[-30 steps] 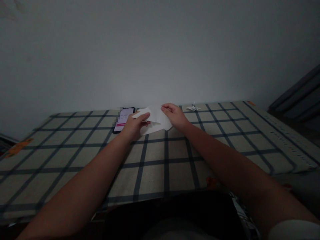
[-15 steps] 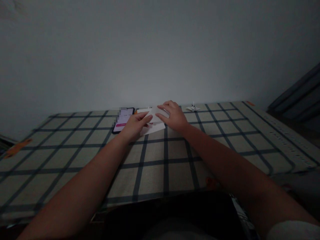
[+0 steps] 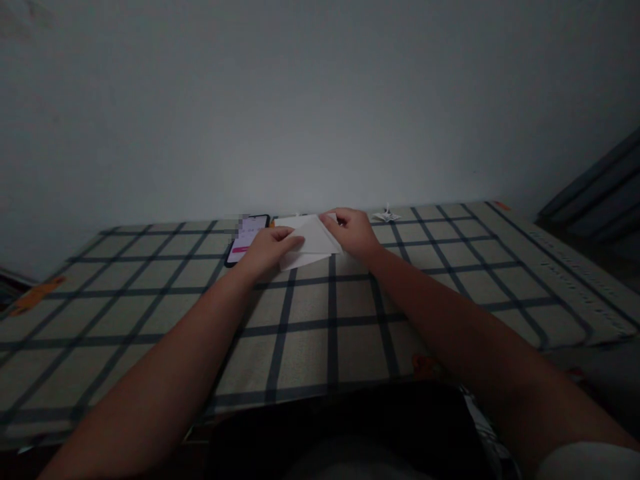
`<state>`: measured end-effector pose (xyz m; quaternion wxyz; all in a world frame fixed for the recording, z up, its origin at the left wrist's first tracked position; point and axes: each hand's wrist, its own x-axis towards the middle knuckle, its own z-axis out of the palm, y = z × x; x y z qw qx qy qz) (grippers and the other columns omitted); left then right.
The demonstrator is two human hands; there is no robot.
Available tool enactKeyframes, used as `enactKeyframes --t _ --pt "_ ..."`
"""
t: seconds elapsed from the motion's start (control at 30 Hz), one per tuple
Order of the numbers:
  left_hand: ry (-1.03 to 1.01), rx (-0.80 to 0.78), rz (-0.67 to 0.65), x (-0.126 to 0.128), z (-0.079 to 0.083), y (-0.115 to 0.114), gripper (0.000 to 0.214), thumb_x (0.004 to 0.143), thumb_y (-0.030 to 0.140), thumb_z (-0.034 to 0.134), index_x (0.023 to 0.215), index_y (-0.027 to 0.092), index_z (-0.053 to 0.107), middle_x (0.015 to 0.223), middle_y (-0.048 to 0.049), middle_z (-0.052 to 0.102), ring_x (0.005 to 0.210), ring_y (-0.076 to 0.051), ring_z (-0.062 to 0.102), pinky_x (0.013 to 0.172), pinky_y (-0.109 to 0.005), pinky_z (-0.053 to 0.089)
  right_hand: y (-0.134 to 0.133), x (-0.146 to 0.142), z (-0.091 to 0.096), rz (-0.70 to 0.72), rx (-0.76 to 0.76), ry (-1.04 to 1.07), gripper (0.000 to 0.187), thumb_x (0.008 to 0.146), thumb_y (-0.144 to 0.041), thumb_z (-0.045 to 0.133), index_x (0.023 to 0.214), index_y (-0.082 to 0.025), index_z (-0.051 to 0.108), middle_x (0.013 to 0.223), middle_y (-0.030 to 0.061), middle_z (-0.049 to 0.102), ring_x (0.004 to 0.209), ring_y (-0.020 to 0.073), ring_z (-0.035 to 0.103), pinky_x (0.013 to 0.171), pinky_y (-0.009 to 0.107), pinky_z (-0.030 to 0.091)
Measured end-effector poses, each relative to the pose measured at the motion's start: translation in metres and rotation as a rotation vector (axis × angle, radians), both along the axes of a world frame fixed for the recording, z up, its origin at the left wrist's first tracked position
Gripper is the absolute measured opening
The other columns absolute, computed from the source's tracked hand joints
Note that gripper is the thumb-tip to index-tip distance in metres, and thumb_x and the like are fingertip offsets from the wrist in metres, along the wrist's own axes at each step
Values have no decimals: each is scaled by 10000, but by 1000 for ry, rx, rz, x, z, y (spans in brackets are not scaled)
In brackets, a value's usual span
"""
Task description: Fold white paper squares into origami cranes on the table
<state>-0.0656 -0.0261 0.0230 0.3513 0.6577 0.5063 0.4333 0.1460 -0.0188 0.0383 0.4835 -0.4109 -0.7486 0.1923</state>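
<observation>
Between my two hands is a folded sheet of white paper (image 3: 316, 239), its upper edges slanting to a point. My left hand (image 3: 273, 245) pinches its left side, thumb on top. At its upper right edge, my right hand (image 3: 353, 230) is closed on the paper with the thumb in front and fingers curled behind. Another white sheet (image 3: 300, 263) shows beneath, lying on the checked cloth. Left of my left hand lies a phone (image 3: 246, 240) with a lit screen, partly blurred out.
A small folded white paper piece (image 3: 387, 215) sits at the back, right of my right hand. The checked tablecloth (image 3: 310, 340) covers the table up to the pale wall (image 3: 320, 107). Dark striped fabric (image 3: 600, 180) hangs at the far right.
The folded paper now lies flatter, facing me, with its slanted edges showing. My right hand has turned and closed from spread fingers to a grip on the paper's edge.
</observation>
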Motion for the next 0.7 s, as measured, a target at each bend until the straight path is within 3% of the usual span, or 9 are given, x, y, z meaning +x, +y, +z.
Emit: enactKeyframes --t 0.2,0.37,0.6,0.7 --pt "365 312 0 5 5 -9 357 805 479 655 1006 210 775 921 -60 760 759 -214 643 686 -286 456 -4 -7 1 86 -25 -78 366 881 -428 551 669 -148 654 603 -5 559 610 118 452 578 264 305" --pt "334 331 -52 10 9 -15 356 882 468 552 934 196 775 888 -49 753 739 -192 632 647 -259 449 -5 -8 0 141 -25 -111 344 892 -397 532 721 -142 686 663 14 618 645 123 500 611 268 328" --pt "278 366 -37 12 9 -15 294 869 386 544 870 197 770 888 -42 755 802 -210 657 733 -295 467 -4 -7 -1 92 -21 -84 286 875 -377 553 852 -152 728 763 32 692 693 144 564 642 269 379" --pt "282 377 -5 12 8 -17 277 849 374 557 829 196 768 846 -42 753 761 -207 657 692 -293 467 -7 -10 1 79 4 -70 229 858 -334 573 874 -162 723 830 32 717 749 155 604 684 274 409"
